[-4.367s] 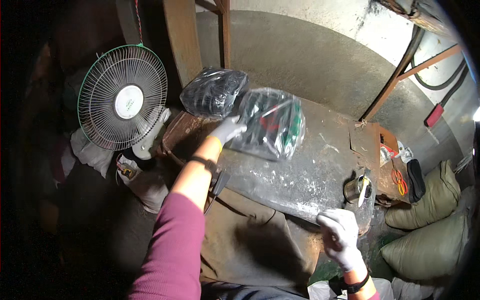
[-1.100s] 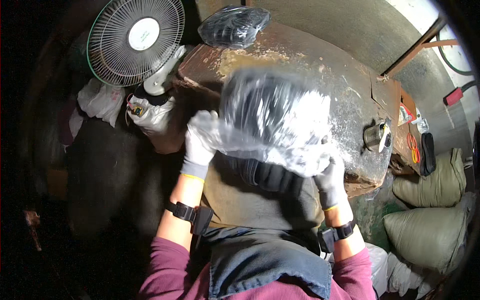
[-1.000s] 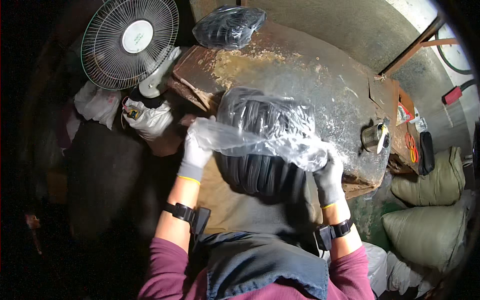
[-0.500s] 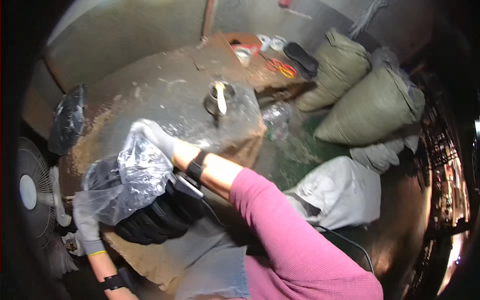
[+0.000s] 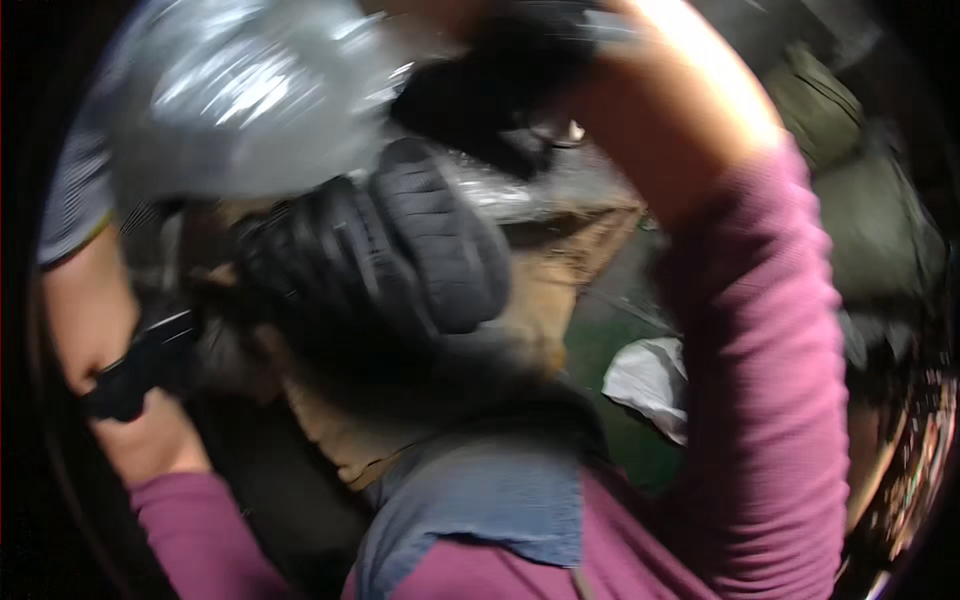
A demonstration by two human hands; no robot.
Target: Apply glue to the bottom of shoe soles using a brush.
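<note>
Both arms are raised close under the camera, and the picture is badly blurred. The left hand [image 5: 75, 215] sits at the left edge in a pale striped glove; its fingers are hidden behind the clear plastic bag [image 5: 250, 85], so I cannot tell whether they are clenched on it. The right hand [image 5: 480, 30] is lost at the top edge behind the bag and a dark blur; its grip cannot be told either.

The bag is up high between the two hands. A black quilted garment [image 5: 400, 250] hangs half out of its mouth, drooping toward the person's chest.

Risks, as I judge them:
- the film is thin, slick and crinkly, and could slip or tear under the weight
- the padded garment is bulky and soft, ribbed in puffy rows, and could slide out and drop.

A dark band [image 5: 130, 375] wraps the left wrist, and the sleeves are magenta. Below are brown cloth and a white crumpled bag [image 5: 650, 385] on green floor.
</note>
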